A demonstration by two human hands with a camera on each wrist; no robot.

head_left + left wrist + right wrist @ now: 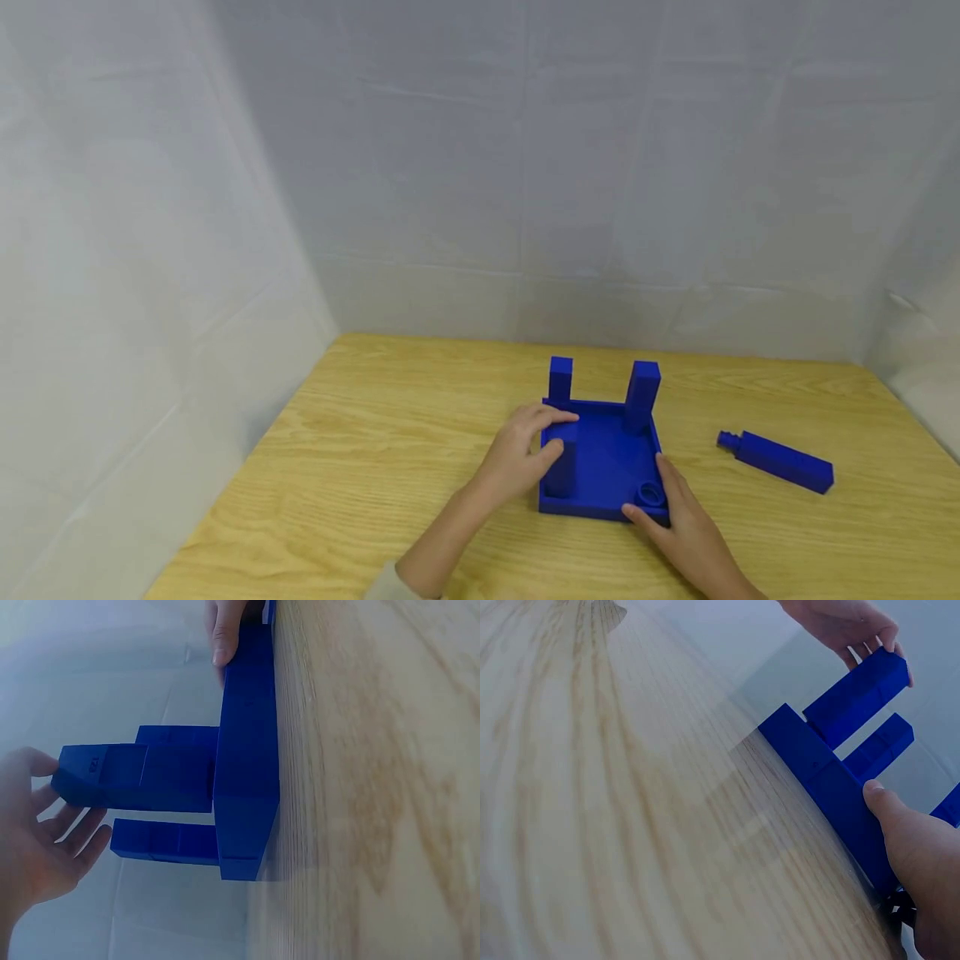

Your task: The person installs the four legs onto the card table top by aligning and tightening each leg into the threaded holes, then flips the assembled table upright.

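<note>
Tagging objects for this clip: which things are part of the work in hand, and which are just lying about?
In hand:
blue square base, upside down on the table
near-left leg, left hand on it
two far legs
empty round socket at the near-right corner
right hand steadying the base

Lying about:
loose fourth leg
wooden table

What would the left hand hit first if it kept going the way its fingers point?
Almost at once the near-left blue leg standing in the blue tray: the left hand is already wrapped around its top. Behind it stands the back-left leg, though depth is uncertain.
</note>
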